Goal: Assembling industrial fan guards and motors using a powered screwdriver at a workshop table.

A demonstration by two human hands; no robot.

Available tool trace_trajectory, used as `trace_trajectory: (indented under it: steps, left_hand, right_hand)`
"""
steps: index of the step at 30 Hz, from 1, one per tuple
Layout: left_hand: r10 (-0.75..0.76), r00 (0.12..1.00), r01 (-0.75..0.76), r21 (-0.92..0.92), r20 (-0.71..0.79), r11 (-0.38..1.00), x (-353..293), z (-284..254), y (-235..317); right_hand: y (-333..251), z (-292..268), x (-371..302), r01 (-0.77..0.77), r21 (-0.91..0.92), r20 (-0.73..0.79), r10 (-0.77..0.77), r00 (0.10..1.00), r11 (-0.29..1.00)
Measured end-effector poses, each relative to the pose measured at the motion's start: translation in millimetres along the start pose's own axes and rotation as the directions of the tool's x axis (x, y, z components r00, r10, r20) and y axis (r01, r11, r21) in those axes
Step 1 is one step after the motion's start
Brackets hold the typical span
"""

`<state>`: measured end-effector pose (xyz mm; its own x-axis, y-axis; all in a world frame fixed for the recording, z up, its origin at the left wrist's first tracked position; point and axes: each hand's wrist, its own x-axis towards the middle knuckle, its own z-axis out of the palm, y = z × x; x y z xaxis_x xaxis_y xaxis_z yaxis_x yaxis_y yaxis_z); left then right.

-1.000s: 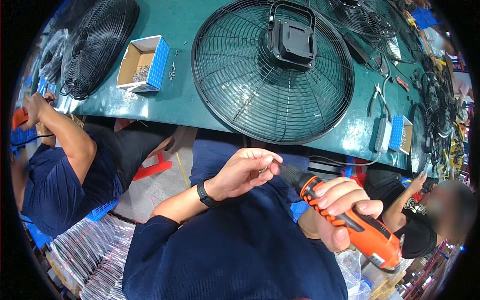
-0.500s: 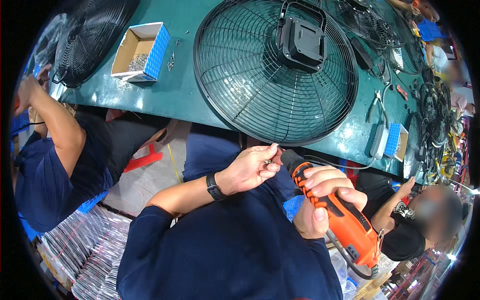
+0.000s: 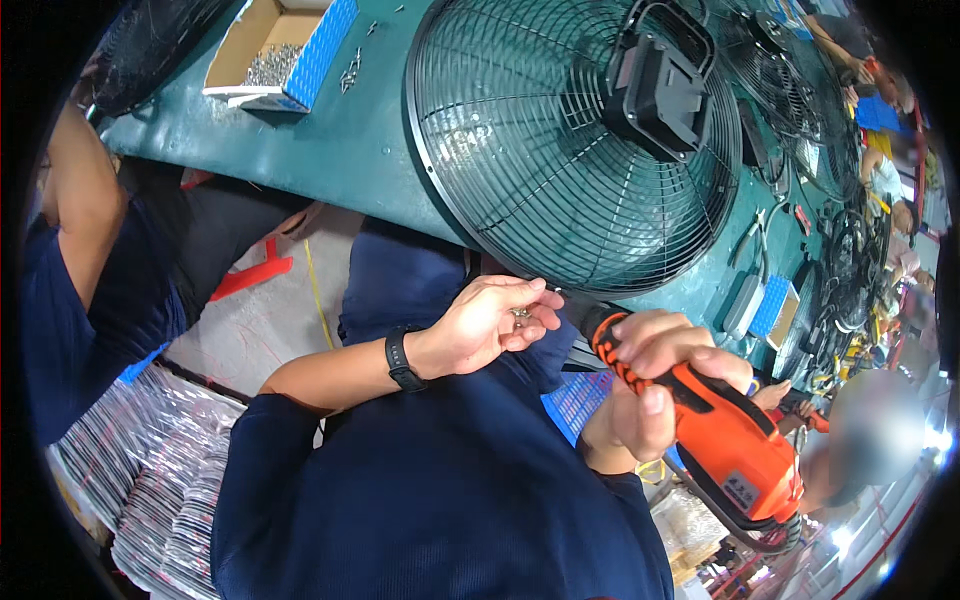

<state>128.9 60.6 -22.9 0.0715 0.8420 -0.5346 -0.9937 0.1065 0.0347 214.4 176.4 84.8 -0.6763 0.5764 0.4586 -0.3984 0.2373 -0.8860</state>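
Note:
My left hand (image 3: 475, 325), below the near rim of a large black wire fan guard (image 3: 432, 165), is curled around a few small metal screws (image 3: 520, 316). Its thumb and index finger pinch at the rim, by the tool's tip. In my right hand (image 3: 650, 375) is an orange and black power screwdriver (image 3: 735, 440), its black nose pointing at the same spot on the rim. The bit's exact contact is hidden. A black motor housing (image 3: 660, 95) with a handle sits at the middle of the guard, which lies on the green table (image 3: 290, 160).
On the left, an open blue-and-white carton (image 3: 325, 55) holds many screws, with several loose screws (image 3: 350, 72) beside it. Pliers (image 3: 743, 245), a white cable box (image 3: 745, 305) and another small carton (image 3: 772, 310) lie to the right. Co-workers sit on both sides.
The view has shifted, so the fan guard appears farther right. My left fingers have loosened slightly, showing more of the palm. The power screwdriver remains at the rim in my right hand.

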Motion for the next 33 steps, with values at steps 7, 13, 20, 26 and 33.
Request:
trace_trajectory:
  steps: [7, 13, 20, 26, 33]
  left_hand:
    - [0.033, 0.999, -0.034, 0.034, 0.035, 0.999, 4, -9, -9]
    - [0.063, 0.997, -0.067, 0.083, 0.045, 0.994, 5, -8, -8]
    - [0.133, 0.99, -0.139, 0.235, 0.039, 0.962, 10, -9, -2]
    - [0.363, 0.931, -0.3, 0.479, -0.043, 0.825, -35, -2, 20]
    - [0.833, 0.538, -0.661, 0.547, -0.131, 0.514, -48, -8, 49]
  right_hand:
    - [14, -7, 6, 0.1, 0.055, 0.087, -0.105, 0.991, 0.993]
    - [18, -7, 8, 0.115, 0.071, 0.113, -0.122, 0.986, 0.991]
    - [17, -30, 4, -0.006, 0.217, -0.167, 0.044, 0.985, 0.976]
    - [31, -126, 5, -0.291, 0.338, -0.456, 0.426, 0.782, 0.895]
    - [76, -205, 8, -0.616, 0.362, -0.36, 0.715, 0.6, 0.699]
